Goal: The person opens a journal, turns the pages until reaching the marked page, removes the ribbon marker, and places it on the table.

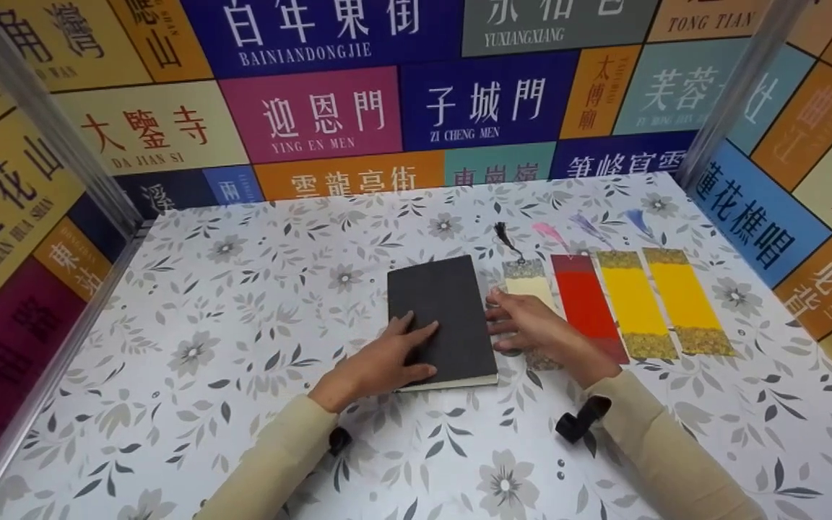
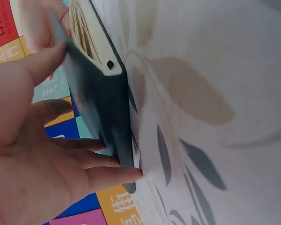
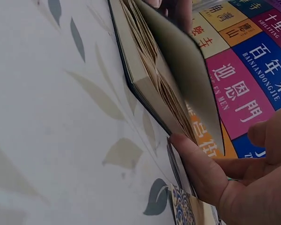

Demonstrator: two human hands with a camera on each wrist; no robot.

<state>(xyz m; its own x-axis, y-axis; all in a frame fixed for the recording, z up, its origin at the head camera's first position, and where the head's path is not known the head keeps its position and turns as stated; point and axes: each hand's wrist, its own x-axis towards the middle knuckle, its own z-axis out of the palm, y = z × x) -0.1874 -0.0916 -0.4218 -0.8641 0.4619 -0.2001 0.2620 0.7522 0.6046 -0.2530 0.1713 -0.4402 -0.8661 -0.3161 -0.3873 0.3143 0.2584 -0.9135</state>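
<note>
A black-covered book [image 1: 445, 296] lies on the floral tablecloth, its front cover lifted a little off the pages [image 3: 150, 61] in the right wrist view. My left hand [image 1: 387, 354] rests on the cover with fingers spread; in the left wrist view its fingers reach along the dark spine [image 2: 117, 108]. Beside the book's right edge is my right hand [image 1: 535, 328], fingers extended; in the right wrist view one fingertip touches the lower edge of the book. A cream bookmark [image 1: 531, 282] with a black tassel [image 1: 502, 232] is partly hidden beneath that hand.
Right of it lie a red bookmark [image 1: 581, 300] and two yellow ones, the nearer yellow bookmark [image 1: 633, 303] and the outer yellow bookmark [image 1: 688, 296], with pink, purple and blue tassels. Panels of coloured Chinese signs [image 1: 315, 115] stand behind and at both sides of the table.
</note>
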